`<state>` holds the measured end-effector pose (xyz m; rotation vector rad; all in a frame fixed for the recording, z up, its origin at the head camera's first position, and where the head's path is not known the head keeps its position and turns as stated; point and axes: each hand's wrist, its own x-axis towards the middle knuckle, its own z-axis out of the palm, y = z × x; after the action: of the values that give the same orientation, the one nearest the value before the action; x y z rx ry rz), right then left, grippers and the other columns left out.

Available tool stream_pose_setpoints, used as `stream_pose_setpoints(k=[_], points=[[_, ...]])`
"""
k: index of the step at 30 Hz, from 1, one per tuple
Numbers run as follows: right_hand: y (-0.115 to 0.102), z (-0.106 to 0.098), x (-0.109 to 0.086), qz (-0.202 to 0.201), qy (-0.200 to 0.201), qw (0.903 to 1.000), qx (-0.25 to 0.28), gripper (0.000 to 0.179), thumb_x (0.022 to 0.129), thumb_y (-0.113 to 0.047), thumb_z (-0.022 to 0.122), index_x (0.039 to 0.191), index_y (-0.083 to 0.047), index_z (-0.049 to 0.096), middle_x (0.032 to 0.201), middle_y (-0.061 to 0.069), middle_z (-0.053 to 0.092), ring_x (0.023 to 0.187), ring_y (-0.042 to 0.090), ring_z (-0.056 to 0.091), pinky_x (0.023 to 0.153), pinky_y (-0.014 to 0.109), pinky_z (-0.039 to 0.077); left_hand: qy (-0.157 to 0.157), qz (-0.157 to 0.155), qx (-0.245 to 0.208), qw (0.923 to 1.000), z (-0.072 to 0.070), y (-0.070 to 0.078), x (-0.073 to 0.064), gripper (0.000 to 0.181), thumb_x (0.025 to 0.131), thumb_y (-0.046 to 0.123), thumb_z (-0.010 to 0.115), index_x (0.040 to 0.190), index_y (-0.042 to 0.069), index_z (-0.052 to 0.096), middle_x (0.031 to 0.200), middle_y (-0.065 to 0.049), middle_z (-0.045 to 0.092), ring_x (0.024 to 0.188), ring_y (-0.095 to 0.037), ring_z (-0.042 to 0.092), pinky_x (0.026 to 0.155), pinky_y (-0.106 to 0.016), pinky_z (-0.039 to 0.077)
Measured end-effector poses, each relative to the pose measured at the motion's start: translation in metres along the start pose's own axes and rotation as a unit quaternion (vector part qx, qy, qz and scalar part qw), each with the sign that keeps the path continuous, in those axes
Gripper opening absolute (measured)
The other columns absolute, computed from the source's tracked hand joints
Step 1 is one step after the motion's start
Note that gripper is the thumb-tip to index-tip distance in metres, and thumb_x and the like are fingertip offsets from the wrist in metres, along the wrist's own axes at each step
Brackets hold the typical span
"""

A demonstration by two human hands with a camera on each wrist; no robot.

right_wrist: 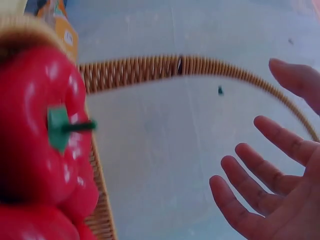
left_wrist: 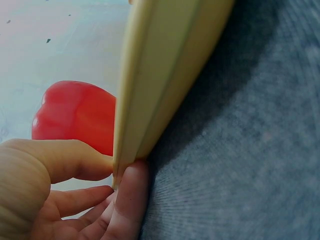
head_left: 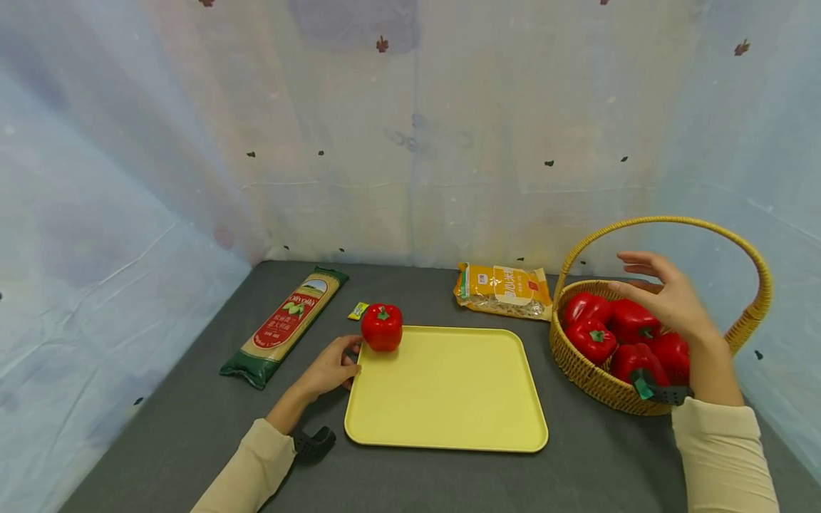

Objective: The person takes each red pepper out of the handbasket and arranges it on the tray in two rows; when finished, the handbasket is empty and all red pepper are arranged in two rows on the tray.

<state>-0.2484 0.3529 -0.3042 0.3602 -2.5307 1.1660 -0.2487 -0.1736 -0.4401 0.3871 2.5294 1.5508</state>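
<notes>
A yellow tray (head_left: 449, 388) lies on the dark tabletop, and one red bell pepper (head_left: 382, 329) stands upright on its far left corner. My left hand (head_left: 332, 366) pinches the tray's left rim; the left wrist view has the thumb (left_wrist: 75, 157) on the upper side and fingers below. Over a wicker basket (head_left: 593, 381) at the right, my right hand (head_left: 670, 296) hovers under the arched handle. Nothing is in its spread fingers, as the right wrist view confirms. Several red bell peppers (head_left: 591, 340) fill the basket, some partly hidden by the right forearm.
Left of the tray lies a long green and red pasta packet (head_left: 288, 320). A small yellow-green sachet (head_left: 358, 311) is behind the pepper. An orange noodle packet (head_left: 503, 290) sits at the back, beside the basket. The basket handle (head_left: 667, 219) rises high around the right hand.
</notes>
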Motion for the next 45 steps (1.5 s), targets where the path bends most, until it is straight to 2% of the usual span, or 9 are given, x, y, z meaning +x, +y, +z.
stream_pose_setpoints(k=[2, 4, 8, 11, 16, 23, 31, 40, 45], points=[[0.005, -0.005, 0.001, 0.019, -0.001, 0.9996, -0.02, 0.054, 0.089, -0.024, 0.063, 0.138, -0.015, 0.042, 0.131, -0.001, 0.041, 0.108, 0.002, 0.042, 0.077, 0.004, 0.038, 0.003, -0.002, -0.004, 1.0, 0.0, -0.007, 0.004, 0.055, 0.084, -0.002, 0.06, 0.136, -0.002, 0.04, 0.115, -0.019, 0.045, 0.073, -0.019, 0.055, 0.052, -0.034, 0.054], [0.01, -0.009, 0.002, 0.041, -0.002, 0.9983, -0.042, 0.056, 0.089, -0.03, 0.062, 0.14, -0.018, 0.041, 0.132, 0.002, 0.04, 0.113, 0.012, 0.042, 0.078, 0.012, 0.04, 0.002, -0.004, -0.006, 1.0, 0.0, -0.008, 0.005, 0.055, 0.084, -0.001, 0.06, 0.136, -0.002, 0.041, 0.115, -0.018, 0.045, 0.072, -0.019, 0.055, 0.051, -0.033, 0.054], [0.022, -0.015, 0.005, 0.066, -0.012, 0.9963, -0.053, 0.06, 0.09, -0.035, 0.059, 0.141, -0.012, 0.037, 0.134, 0.014, 0.037, 0.12, 0.037, 0.038, 0.088, 0.046, 0.041, 0.003, -0.005, -0.007, 1.0, 0.0, -0.007, 0.004, 0.055, 0.084, -0.001, 0.061, 0.135, -0.001, 0.041, 0.114, -0.018, 0.045, 0.072, -0.019, 0.055, 0.051, -0.033, 0.053], [0.031, -0.016, 0.008, 0.078, -0.021, 0.9955, -0.048, 0.064, 0.091, -0.036, 0.058, 0.141, -0.005, 0.034, 0.136, 0.023, 0.035, 0.122, 0.044, 0.034, 0.09, 0.064, 0.033, 0.004, -0.005, -0.006, 1.0, 0.0, -0.006, 0.004, 0.055, 0.083, -0.001, 0.061, 0.135, -0.001, 0.042, 0.114, -0.018, 0.046, 0.072, -0.019, 0.055, 0.051, -0.033, 0.053], [0.049, -0.014, 0.01, 0.097, -0.027, 0.9937, -0.05, 0.068, 0.091, -0.039, 0.056, 0.142, -0.001, 0.03, 0.137, 0.029, 0.034, 0.123, 0.047, 0.033, 0.091, 0.063, 0.034, 0.004, -0.004, -0.009, 0.9999, 0.0, -0.006, 0.003, 0.055, 0.083, -0.001, 0.061, 0.135, -0.001, 0.042, 0.114, -0.018, 0.046, 0.072, -0.019, 0.055, 0.051, -0.033, 0.054], [0.069, -0.012, 0.008, 0.111, -0.016, 0.9926, -0.046, 0.067, 0.09, -0.04, 0.057, 0.142, -0.006, 0.033, 0.136, 0.031, 0.034, 0.121, 0.048, 0.033, 0.091, 0.063, 0.034, 0.002, -0.004, -0.006, 1.0, 0.001, -0.008, 0.004, 0.055, 0.083, -0.002, 0.06, 0.135, -0.002, 0.041, 0.114, -0.018, 0.045, 0.072, -0.019, 0.055, 0.05, -0.032, 0.053], [0.078, -0.011, 0.008, 0.135, -0.04, 0.9887, -0.052, 0.077, 0.089, -0.04, 0.059, 0.142, 0.005, 0.026, 0.138, 0.035, 0.03, 0.123, 0.051, 0.029, 0.091, 0.066, 0.032, 0.007, -0.002, 0.005, 1.0, 0.001, -0.008, 0.004, 0.055, 0.084, -0.002, 0.06, 0.135, -0.003, 0.041, 0.114, -0.018, 0.045, 0.072, -0.018, 0.054, 0.051, -0.033, 0.054], [0.084, -0.007, 0.007, 0.162, -0.067, 0.9813, -0.079, 0.083, 0.086, -0.042, 0.063, 0.141, 0.008, 0.024, 0.133, 0.041, 0.027, 0.116, 0.055, 0.032, 0.082, 0.062, 0.043, 0.006, 0.004, 0.011, 0.9999, 0.0, 0.024, -0.012, 0.053, 0.084, -0.006, 0.056, 0.133, -0.01, 0.039, 0.114, -0.025, 0.044, 0.073, -0.021, 0.054, 0.055, -0.041, 0.054], [0.087, -0.009, 0.007, 0.184, -0.094, 0.9716, -0.116, 0.091, 0.084, -0.047, 0.062, 0.14, 0.011, 0.02, 0.132, 0.042, 0.026, 0.111, 0.054, 0.035, 0.084, 0.061, 0.042, 0.004, 0.006, 0.01, 0.9999, -0.001, 0.03, -0.015, 0.052, 0.084, -0.006, 0.056, 0.133, -0.01, 0.04, 0.113, -0.025, 0.045, 0.073, -0.02, 0.054, 0.055, -0.04, 0.055]])
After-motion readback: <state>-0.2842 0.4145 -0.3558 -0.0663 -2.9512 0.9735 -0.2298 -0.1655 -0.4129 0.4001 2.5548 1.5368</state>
